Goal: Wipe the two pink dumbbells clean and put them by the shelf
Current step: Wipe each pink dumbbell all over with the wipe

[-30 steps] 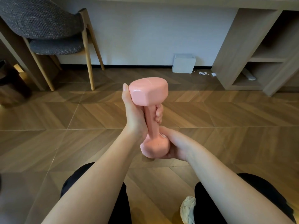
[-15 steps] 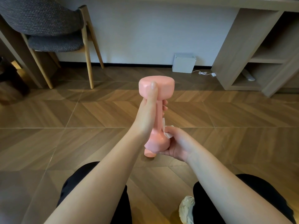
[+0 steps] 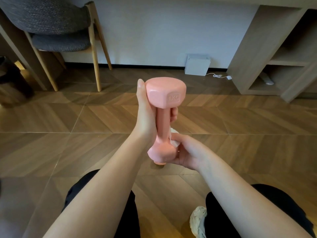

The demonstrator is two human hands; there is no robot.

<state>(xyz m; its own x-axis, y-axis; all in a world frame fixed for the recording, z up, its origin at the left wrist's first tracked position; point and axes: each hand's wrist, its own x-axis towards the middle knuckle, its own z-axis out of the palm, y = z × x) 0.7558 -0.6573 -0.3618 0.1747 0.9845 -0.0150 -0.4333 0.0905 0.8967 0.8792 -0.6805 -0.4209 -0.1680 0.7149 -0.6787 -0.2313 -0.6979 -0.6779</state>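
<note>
Since half a second ago the pink dumbbell (image 3: 163, 117) has been turned in the hands: the "1kg" mark moulded into its top head now faces the camera, and the left thumb, which lay over the front of that head, now sits against its left side. The left hand (image 3: 147, 115) is wrapped around the handle, fingertips showing on the far side. The right hand (image 3: 187, 152) is closed around the lower head and pinches a small white wipe (image 3: 174, 138) against the bottom of the handle; most of the wipe is hidden in the grip. The dumbbell stands nearly upright in the air above the wooden floor (image 3: 240, 134), between the knees, well short of the shelf (image 3: 277, 54) at the far right. Its coating looks smooth and matte, with flat-sided heads and rounded corners. The floor is laid in angled planks. A grey woven chair (image 3: 60, 28) with pale wooden legs is cut off at the top left. A crumpled pale cloth (image 3: 198, 220) lies by the right knee, partly hidden.
</note>
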